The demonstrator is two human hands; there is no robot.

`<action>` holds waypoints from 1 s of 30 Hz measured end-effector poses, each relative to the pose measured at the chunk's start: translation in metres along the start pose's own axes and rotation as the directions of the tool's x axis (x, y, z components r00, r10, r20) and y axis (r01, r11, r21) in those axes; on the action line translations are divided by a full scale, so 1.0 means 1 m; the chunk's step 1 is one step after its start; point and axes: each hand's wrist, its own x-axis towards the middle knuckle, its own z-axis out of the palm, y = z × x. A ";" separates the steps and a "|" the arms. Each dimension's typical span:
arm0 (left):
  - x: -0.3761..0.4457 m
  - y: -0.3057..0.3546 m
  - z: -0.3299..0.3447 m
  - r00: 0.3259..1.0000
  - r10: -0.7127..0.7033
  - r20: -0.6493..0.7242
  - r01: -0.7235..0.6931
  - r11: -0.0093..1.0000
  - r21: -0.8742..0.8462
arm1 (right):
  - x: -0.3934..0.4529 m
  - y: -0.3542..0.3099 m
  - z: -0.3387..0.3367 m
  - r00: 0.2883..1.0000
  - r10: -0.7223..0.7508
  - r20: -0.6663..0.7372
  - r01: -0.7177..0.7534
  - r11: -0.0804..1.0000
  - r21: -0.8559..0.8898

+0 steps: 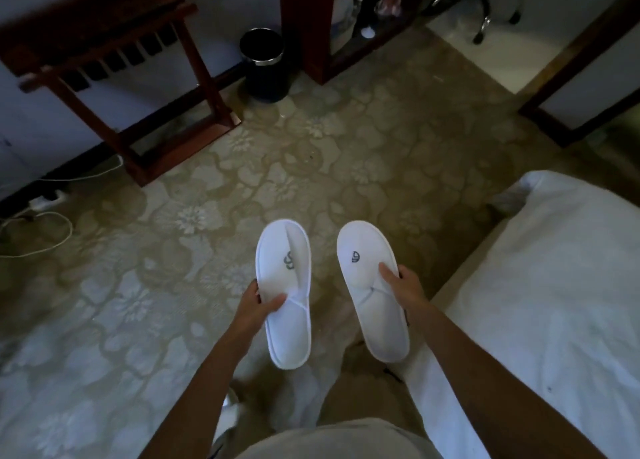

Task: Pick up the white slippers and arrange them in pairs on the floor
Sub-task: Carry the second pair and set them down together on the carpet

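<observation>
I hold two white slippers above the patterned carpet, toes pointing away from me. My left hand grips the left slipper at its middle, thumb across the upper. My right hand grips the right slipper at its outer edge, thumb on top. Each slipper has a small dark logo on the toe part. The two slippers hang side by side, a hand's width apart, not touching.
A bed with white sheets fills the right side. A wooden luggage rack stands at the back left, with a black waste bin beside it. White cables lie on the floor at left. A dark wooden cabinet stands behind.
</observation>
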 end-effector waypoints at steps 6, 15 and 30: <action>0.131 -0.042 0.138 0.968 -0.132 -0.213 0.110 0.988 -0.111 | 0.171 0.007 -0.074 1.000 0.005 0.021 -0.001 0.984 -0.179; 0.364 -0.192 0.275 0.901 -0.311 -0.303 0.250 0.942 -0.224 | 0.466 0.103 -0.059 0.983 -0.181 0.006 0.169 0.902 -0.397; 0.534 -0.403 0.330 0.777 -0.415 -0.473 0.380 0.909 -0.174 | 0.712 0.282 0.051 0.964 -0.231 0.132 0.263 0.907 -0.330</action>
